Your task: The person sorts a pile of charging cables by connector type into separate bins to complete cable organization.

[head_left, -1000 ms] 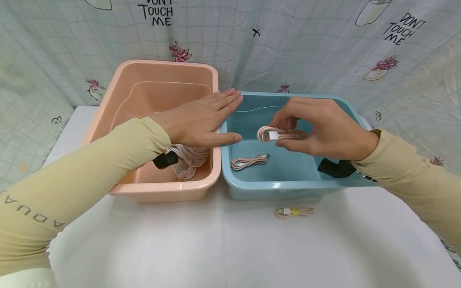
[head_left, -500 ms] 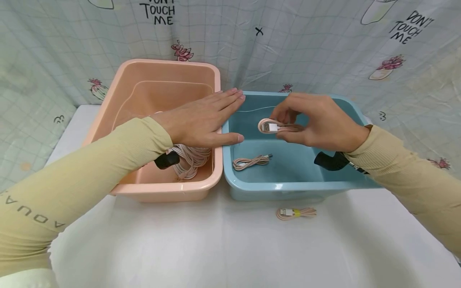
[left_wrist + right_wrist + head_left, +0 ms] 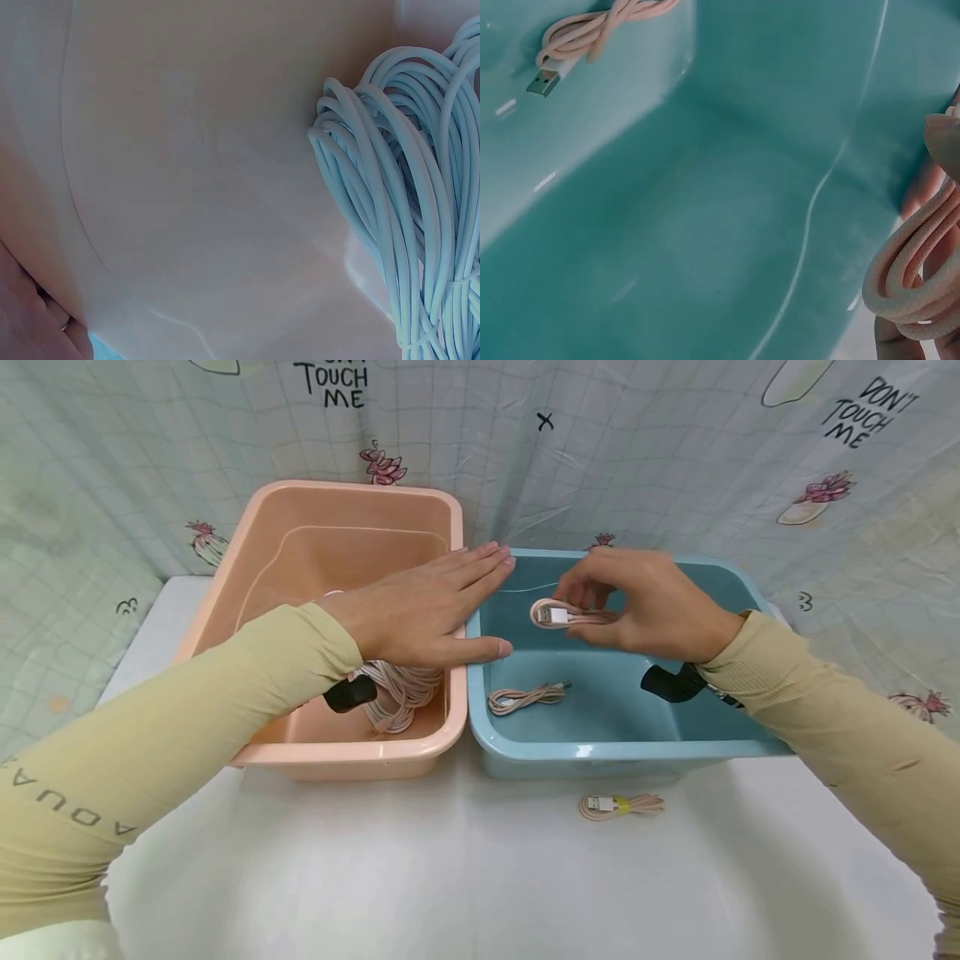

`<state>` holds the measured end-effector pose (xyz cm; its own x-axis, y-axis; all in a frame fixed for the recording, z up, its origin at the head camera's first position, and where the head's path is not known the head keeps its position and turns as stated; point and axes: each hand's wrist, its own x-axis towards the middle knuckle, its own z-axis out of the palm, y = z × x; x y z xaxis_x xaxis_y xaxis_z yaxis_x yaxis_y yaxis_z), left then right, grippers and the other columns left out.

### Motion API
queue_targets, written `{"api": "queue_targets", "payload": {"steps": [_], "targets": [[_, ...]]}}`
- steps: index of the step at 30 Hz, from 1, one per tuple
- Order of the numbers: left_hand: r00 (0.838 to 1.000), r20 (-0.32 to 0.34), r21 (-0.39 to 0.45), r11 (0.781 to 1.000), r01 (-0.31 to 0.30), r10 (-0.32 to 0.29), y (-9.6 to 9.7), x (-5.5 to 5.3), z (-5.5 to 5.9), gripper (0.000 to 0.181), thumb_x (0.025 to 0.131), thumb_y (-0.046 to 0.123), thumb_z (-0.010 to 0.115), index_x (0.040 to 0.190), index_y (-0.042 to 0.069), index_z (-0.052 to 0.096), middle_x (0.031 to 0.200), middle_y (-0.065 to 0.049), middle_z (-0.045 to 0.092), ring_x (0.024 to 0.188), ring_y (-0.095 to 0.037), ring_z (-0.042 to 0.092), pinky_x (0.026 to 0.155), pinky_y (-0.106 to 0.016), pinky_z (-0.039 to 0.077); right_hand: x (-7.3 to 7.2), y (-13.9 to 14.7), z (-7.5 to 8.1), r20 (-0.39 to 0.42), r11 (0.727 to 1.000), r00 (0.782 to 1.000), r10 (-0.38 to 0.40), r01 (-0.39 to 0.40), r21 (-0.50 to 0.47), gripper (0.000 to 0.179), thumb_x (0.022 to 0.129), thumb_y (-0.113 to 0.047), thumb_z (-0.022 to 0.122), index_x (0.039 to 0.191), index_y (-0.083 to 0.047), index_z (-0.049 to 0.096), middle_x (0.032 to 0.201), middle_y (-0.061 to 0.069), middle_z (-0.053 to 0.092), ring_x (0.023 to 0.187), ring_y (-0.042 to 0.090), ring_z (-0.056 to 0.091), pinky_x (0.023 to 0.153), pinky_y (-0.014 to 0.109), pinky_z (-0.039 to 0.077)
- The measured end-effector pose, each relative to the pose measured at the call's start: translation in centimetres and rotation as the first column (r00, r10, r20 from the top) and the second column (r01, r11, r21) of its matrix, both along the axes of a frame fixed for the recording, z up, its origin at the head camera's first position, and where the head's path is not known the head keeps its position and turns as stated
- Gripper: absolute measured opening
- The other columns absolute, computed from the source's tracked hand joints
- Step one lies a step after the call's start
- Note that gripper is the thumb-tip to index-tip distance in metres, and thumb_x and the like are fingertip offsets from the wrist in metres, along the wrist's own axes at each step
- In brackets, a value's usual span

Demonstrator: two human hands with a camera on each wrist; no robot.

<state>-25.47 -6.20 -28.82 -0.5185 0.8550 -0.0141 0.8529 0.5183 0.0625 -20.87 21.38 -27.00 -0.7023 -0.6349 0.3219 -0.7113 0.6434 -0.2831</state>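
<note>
My right hand (image 3: 648,606) pinches a coiled pink USB cable (image 3: 553,613) between thumb and fingers, above the blue bin (image 3: 570,749). Its white USB plug faces left, and in the right wrist view the cable's loops (image 3: 907,281) hang at the lower right. My left hand (image 3: 435,610) lies palm down with straight fingers across the adjoining rims of the blue bin and the peach bin (image 3: 352,752). A second coiled cable (image 3: 527,697) lies on the blue bin's floor. Under my left forearm, bundled pale cables (image 3: 405,693) lie in the peach bin, partly hidden; the left wrist view shows their loops (image 3: 405,180) closely.
In front of the blue bin, a coiled cable with a yellow tie (image 3: 621,807) lies on the white tabletop (image 3: 375,868). A printed curtain (image 3: 637,452) hangs close behind both bins. The two bins stand side by side.
My right hand has moved left and a little toward the back with the cable, still over the blue bin. The left hand stays on the rims; the view has shifted slightly.
</note>
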Motion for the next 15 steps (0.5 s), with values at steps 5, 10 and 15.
{"api": "queue_targets", "payload": {"steps": [5,10,15], "targets": [[1.0,0.001,-0.004,1.0,-0.001,0.001,0.1,0.02,0.06,0.094,0.093,0.071,0.034,0.157,0.009,0.004,0.167,-0.006,0.002,0.157,-0.022,-0.001,0.129,-0.04,0.007,-0.52,0.04,-0.34,0.011,0.999,1.0,-0.022,0.022,0.026,0.032,0.075,-0.007,0.082,0.102,-0.017,0.069,0.087,-0.007,0.065,0.076,0.003,0.054,0.067,0.018,0.048],[1.0,0.0,-0.005,1.0,0.0,0.0,0.06,0.01,0.05,0.094,0.093,0.071,0.033,0.157,0.009,0.004,0.167,-0.006,0.002,0.157,-0.022,-0.001,0.129,-0.041,0.008,-0.84,0.07,-0.62,0.026,0.998,0.999,-0.046,0.045,0.039,0.032,0.075,-0.008,0.082,0.102,-0.018,0.069,0.087,-0.007,0.065,0.077,0.002,0.054,0.068,0.019,0.049],[1.0,0.002,-0.015,1.0,-0.005,0.005,0.07,-0.01,0.05,0.094,0.093,0.072,0.032,0.157,0.01,0.003,0.167,-0.005,0.0,0.157,-0.022,-0.002,0.129,-0.041,0.007,-1.12,0.24,-1.06,0.034,0.998,0.999,-0.043,0.042,0.044,0.032,0.075,-0.008,0.082,0.103,-0.018,0.068,0.087,-0.007,0.065,0.076,0.002,0.054,0.067,0.02,0.05]]}}
